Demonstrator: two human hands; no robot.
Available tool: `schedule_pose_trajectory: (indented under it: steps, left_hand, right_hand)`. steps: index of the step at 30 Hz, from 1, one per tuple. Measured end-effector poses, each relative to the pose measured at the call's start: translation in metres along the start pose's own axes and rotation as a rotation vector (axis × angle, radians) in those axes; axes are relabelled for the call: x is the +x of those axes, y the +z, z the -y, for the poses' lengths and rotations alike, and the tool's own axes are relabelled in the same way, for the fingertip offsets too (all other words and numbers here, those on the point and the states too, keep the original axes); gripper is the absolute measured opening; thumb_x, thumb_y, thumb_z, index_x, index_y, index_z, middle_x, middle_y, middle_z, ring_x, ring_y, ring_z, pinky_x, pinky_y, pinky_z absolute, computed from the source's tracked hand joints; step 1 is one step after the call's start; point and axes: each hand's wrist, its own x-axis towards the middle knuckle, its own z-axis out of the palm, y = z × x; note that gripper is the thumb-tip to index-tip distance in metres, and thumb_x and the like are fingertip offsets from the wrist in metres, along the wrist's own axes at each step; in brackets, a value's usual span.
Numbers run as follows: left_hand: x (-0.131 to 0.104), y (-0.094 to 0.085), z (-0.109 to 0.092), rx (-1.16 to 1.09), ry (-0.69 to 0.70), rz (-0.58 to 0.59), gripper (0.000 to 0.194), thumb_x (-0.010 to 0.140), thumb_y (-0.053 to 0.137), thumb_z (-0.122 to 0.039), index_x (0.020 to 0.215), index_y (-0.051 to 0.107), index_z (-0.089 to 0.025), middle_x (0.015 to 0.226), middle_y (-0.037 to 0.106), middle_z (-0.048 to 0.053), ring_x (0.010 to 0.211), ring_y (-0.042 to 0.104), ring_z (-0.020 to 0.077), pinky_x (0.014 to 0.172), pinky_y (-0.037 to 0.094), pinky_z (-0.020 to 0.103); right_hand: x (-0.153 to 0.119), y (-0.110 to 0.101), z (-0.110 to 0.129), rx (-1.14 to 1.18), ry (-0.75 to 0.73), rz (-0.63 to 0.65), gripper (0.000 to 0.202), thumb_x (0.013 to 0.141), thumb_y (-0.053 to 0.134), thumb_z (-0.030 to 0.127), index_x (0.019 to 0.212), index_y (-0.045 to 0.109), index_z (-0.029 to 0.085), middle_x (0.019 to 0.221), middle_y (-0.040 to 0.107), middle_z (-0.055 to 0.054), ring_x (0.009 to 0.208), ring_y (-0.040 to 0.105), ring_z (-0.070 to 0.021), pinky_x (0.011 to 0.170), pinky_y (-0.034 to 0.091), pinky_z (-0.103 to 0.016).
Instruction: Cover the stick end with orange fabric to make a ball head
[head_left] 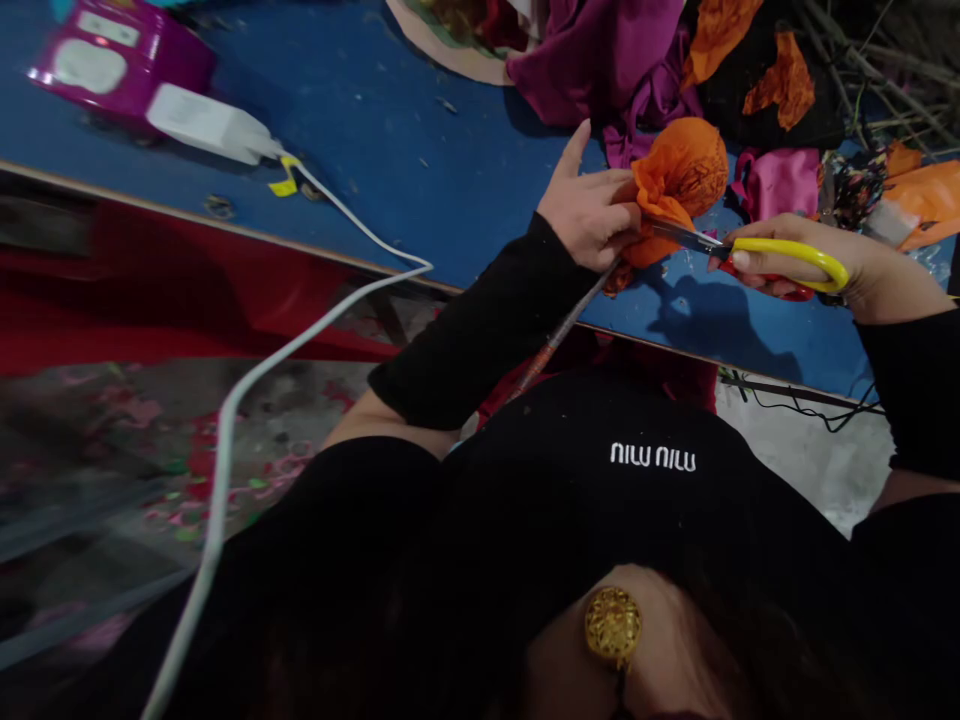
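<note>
A gold pendant (613,622) hangs at five o'clock, nearest the camera, over a black top (555,520). At eight o'clock, coloured scraps (206,470) litter the floor (315,385), while a white cable (225,450) sweeps across them and over the edge of the blue counter (480,180). A slim rod (559,335) slants from the lap toward an orange cloth bundle (694,165), held over the counter at two o'clock. The left hand (600,215) keeps a narrow grip on its gathered neck, fingers masking part of it. The right hand (772,262), its grip closed around yellow-and-red scissors (795,255), brings the blades against the orange cloth; whether they are parted is unclear.

Around the bundle, pink cloth (784,180) lies at its three o'clock, beside the right hand, and purple fabric (592,55) crowds its eleven. Farther off, orange pieces (784,85) and dry stems (892,75) spread at its two o'clock. A glossy purple device (139,60) with a white plug (210,125) sits at ten o'clock of the view.
</note>
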Motion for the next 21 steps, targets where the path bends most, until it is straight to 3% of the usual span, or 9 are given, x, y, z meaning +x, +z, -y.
schedule_pose_trajectory:
  steps: [6, 12, 17, 21]
  left_hand:
    - [-0.001, 0.002, 0.004, 0.022, 0.028, -0.007, 0.009, 0.081, 0.062, -0.044, 0.077, 0.069, -0.04, 0.111, 0.079, -0.003, 0.14, 0.059, 0.0328, 0.138, -0.006, 0.059]
    - [-0.002, 0.005, 0.01, 0.025, 0.069, -0.022, 0.012, 0.081, 0.06, -0.046, 0.081, 0.072, -0.042, 0.109, 0.08, -0.003, 0.135, 0.062, 0.0316, 0.138, -0.007, 0.055]
    - [-0.003, 0.006, 0.011, 0.018, 0.021, -0.011, 0.014, 0.079, 0.061, -0.046, 0.082, 0.073, -0.041, 0.111, 0.079, -0.002, 0.129, 0.066, 0.0342, 0.138, -0.004, 0.058]
    - [-0.004, 0.01, 0.017, 0.041, -0.001, -0.025, 0.018, 0.081, 0.059, -0.049, 0.082, 0.073, -0.038, 0.108, 0.08, 0.001, 0.112, 0.074, 0.0342, 0.137, 0.005, 0.062]
  right_hand:
    - [0.001, 0.004, -0.009, -0.03, -0.048, -0.041, 0.046, 0.084, 0.084, 0.051, 0.105, 0.071, 0.012, 0.054, 0.047, 0.011, 0.033, 0.039, -0.0005, 0.028, 0.025, -0.014]
    - [-0.003, 0.014, -0.012, 0.049, -0.094, -0.036, 0.033, 0.091, 0.08, 0.037, 0.108, 0.069, 0.011, 0.055, 0.042, 0.012, 0.037, 0.036, 0.0021, 0.033, 0.029, -0.01]
    - [-0.004, 0.019, -0.018, 0.142, -0.096, 0.011, 0.029, 0.093, 0.077, 0.032, 0.111, 0.068, 0.011, 0.058, 0.046, 0.011, 0.039, 0.038, 0.0001, 0.034, 0.032, -0.012]
    - [0.0, 0.022, -0.026, 0.265, -0.139, 0.07, 0.032, 0.096, 0.073, 0.039, 0.112, 0.065, 0.012, 0.063, 0.05, 0.01, 0.042, 0.039, 0.0, 0.036, 0.033, -0.012]
